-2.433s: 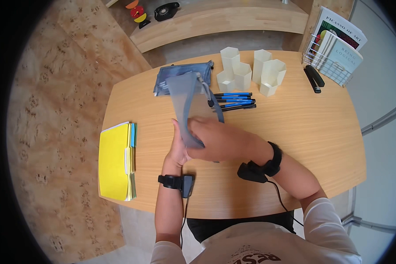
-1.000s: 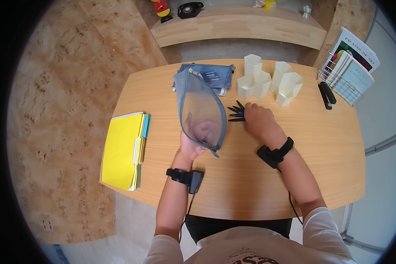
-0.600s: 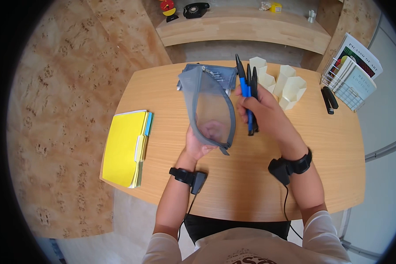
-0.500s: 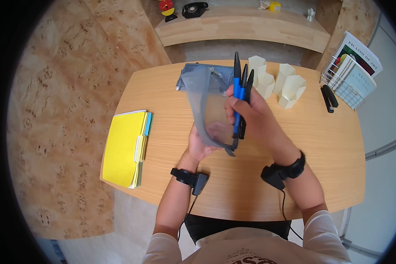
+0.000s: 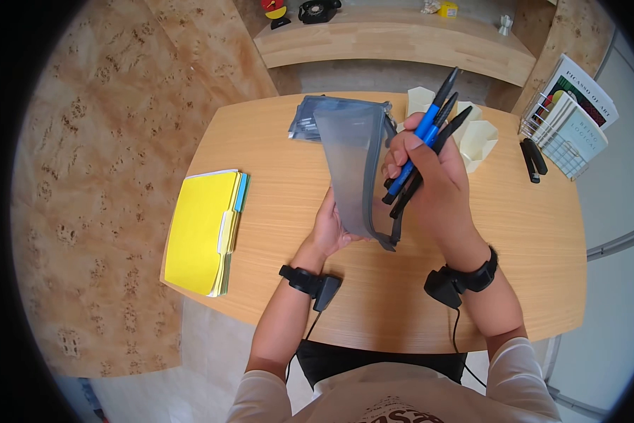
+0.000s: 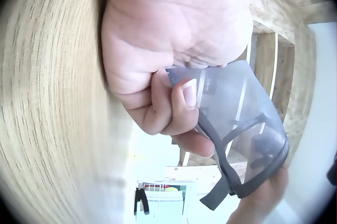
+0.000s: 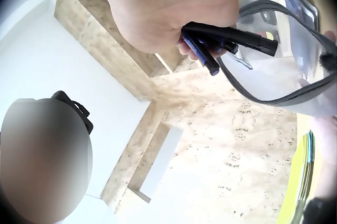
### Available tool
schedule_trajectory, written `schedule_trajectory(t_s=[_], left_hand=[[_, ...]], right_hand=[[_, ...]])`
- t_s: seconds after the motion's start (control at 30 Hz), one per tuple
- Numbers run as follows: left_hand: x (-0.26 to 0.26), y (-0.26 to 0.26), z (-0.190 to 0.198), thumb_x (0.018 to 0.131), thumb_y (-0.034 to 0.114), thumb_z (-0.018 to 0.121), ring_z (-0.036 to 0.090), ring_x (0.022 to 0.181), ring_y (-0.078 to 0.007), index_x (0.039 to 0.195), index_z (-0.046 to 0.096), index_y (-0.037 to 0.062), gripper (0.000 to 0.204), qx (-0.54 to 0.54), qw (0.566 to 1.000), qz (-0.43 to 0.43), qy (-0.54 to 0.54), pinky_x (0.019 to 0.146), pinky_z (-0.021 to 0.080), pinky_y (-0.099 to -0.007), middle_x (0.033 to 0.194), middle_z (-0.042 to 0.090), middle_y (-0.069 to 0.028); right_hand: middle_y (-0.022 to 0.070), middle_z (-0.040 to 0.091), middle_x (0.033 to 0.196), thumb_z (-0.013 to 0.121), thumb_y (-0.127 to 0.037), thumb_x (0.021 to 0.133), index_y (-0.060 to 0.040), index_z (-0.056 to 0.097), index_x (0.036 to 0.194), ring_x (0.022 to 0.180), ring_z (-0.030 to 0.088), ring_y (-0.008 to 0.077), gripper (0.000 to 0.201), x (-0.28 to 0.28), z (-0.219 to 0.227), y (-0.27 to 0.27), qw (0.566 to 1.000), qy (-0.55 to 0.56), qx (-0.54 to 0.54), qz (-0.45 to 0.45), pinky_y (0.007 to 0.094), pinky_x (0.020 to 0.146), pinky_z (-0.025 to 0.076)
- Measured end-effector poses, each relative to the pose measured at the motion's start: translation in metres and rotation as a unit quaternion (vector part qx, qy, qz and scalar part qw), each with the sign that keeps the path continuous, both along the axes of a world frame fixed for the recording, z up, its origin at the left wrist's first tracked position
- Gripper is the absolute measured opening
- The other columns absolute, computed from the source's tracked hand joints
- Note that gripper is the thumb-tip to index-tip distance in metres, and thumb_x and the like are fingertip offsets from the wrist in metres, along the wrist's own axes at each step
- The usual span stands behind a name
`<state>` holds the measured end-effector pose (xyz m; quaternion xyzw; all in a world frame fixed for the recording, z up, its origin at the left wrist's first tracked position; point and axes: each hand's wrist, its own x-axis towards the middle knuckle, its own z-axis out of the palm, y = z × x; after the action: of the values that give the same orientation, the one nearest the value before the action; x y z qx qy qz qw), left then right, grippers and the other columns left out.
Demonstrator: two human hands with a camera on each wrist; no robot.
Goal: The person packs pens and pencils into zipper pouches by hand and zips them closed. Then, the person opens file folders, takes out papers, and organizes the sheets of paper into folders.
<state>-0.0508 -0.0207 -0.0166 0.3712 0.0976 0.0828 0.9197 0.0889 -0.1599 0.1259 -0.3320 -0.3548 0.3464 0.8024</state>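
Observation:
My left hand (image 5: 329, 229) grips the lower end of a grey mesh pouch (image 5: 351, 162), its fingers curled at the pouch's edge in the left wrist view. The pouch's zipper side faces right. Several blue and black pens (image 5: 429, 134) are in my right hand (image 5: 440, 187), tilted, with their lower ends beside the zipper edge. In the right wrist view, the pen ends (image 7: 258, 42) stick out from the right hand (image 7: 174, 8) at the mouth of the open pouch (image 7: 279, 79). Whether any pen is inside is hard to tell.
Yellow folders (image 5: 200, 233) lie at the table's left. Behind the mesh pouch are more grey pouches (image 5: 305, 120). Cream hexagonal holders (image 5: 477, 144) stand behind the right hand. A black stapler (image 5: 533, 161) and a wire rack with books (image 5: 570, 134) are at the right.
The right hand left the pouch, gathered the pens from the table, lifted them and brought them left to the pouch's mouth. The pouch, still in the left hand, has shifted right and turned.

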Motion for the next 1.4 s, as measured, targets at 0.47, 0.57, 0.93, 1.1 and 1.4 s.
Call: schedule_trajectory(t_s=[0.47,0.57,0.93,1.1,1.4], left_hand=[[-0.001,-0.013,0.011,0.106,0.065,0.027,0.063,0.057,-0.0213,0.127,0.062,0.0062,0.072,-0.044,0.997,0.057,0.04,0.049,0.051,-0.0296,0.096,0.073,-0.0149],[-0.001,-0.011,0.011,0.106,0.068,0.024,0.065,0.062,-0.0225,0.13,0.061,0.0081,0.075,-0.004,1.0,0.007,0.02,0.051,0.052,-0.0322,0.101,0.073,-0.014],[0.0,-0.013,0.011,0.106,0.071,0.018,0.067,0.088,-0.0203,0.152,0.049,0.0137,0.08,0.053,0.995,-0.049,0.064,0.078,0.052,-0.032,0.114,0.072,-0.0081],[-0.001,-0.013,0.005,0.107,0.069,0.017,0.065,0.091,-0.0179,0.155,0.045,0.0125,0.079,0.07,0.996,-0.036,0.052,0.078,0.05,-0.0309,0.118,0.071,-0.0065],[-0.003,-0.012,-0.004,0.112,0.047,0.039,0.065,0.115,-0.0198,0.155,0.042,0.0066,0.059,0.095,0.995,-0.029,0.005,0.093,0.053,-0.0352,0.133,0.064,-0.0079]], right_hand=[[0.0231,0.069,0.095,0.067,-0.013,0.094,0.0008,0.053,0.125,0.085,0.071,0.0321,0.036,-0.011,-0.032,0.005,0.923,-0.258,-0.275,0.076,0.0398,0.076,0.055],[0.0237,0.071,0.095,0.072,-0.014,0.091,0.0007,0.059,0.12,0.084,0.072,0.0361,0.035,0.003,-0.032,0.001,0.87,-0.359,-0.33,0.072,0.0403,0.072,0.056],[0.0237,0.07,0.086,0.074,-0.021,0.091,0.0017,0.065,0.108,0.078,0.069,0.0396,0.03,0.017,-0.036,-0.005,0.869,-0.417,-0.268,-0.002,0.042,0.067,0.055],[0.0242,0.066,0.081,0.071,-0.023,0.093,0.0022,0.062,0.099,0.073,0.063,0.0428,0.028,0.023,-0.052,0.003,0.826,-0.496,-0.258,-0.068,0.0452,0.065,0.052],[0.0121,0.062,0.072,0.074,-0.021,0.092,0.0022,0.065,0.094,0.065,0.055,0.0209,0.025,0.031,-0.046,-0.005,0.822,-0.51,-0.252,-0.043,0.0364,0.061,0.046]])
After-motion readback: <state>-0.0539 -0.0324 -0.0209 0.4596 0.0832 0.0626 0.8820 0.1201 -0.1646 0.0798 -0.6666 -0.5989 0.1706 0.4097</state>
